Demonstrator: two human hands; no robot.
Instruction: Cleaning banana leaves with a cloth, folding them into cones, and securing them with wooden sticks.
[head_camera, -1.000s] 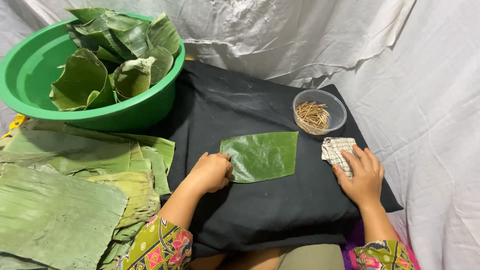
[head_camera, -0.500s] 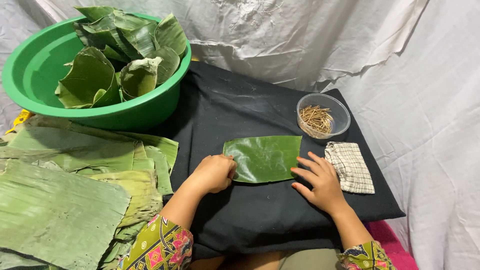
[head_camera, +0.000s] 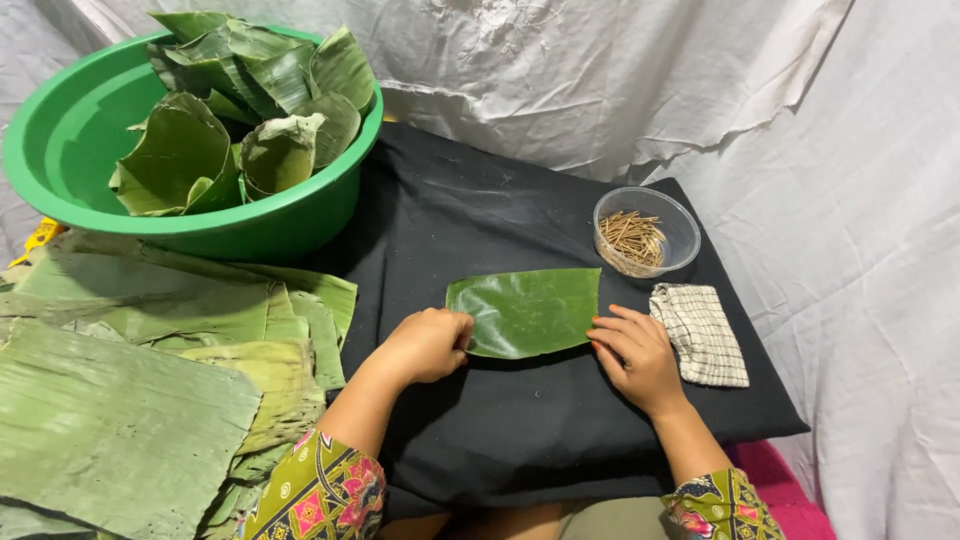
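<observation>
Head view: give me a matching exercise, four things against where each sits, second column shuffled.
Things:
1. green basin
2. clear bowl of sticks
3. checked cloth
4. flat leaf piece

Places:
A. between the left hand and right hand
B. far left, holding folded leaves
C. just right of the right hand
D. far right of the black cloth

Pairs: 1-B, 2-D, 3-C, 4-A

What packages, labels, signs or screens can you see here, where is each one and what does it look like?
No labels, signs or screens in view; only open containers.
Clear plastic bowl: far right of the black cloth, round, holding thin brown sticks.
Green basin: far left, round, plain, filled with folded banana leaves.
</observation>
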